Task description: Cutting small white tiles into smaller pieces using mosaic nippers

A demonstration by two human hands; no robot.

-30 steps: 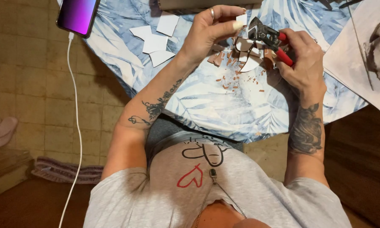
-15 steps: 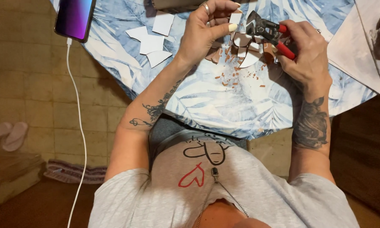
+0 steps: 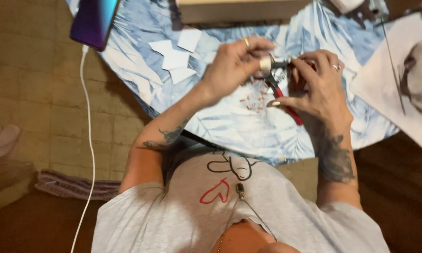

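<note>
The right hand is curled shut around red-handled pliers, whose long axis runs from far-left metal jaws to near-right handles. The left hand pinches a small pale piece at the jaws, above the leaf-patterned tablecloth.

left hand pinching small pale piece, right hand squeezing red-handled nippers over leaf-print tablecloth

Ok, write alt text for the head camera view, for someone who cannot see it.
Seen from above, a person's right hand grips red-handled pliers while the left hand pinches a small pale piece at the tool's tip, over a table with a blue leaf-print cloth. White cut pieces and a charging phone lie to the left.
</note>
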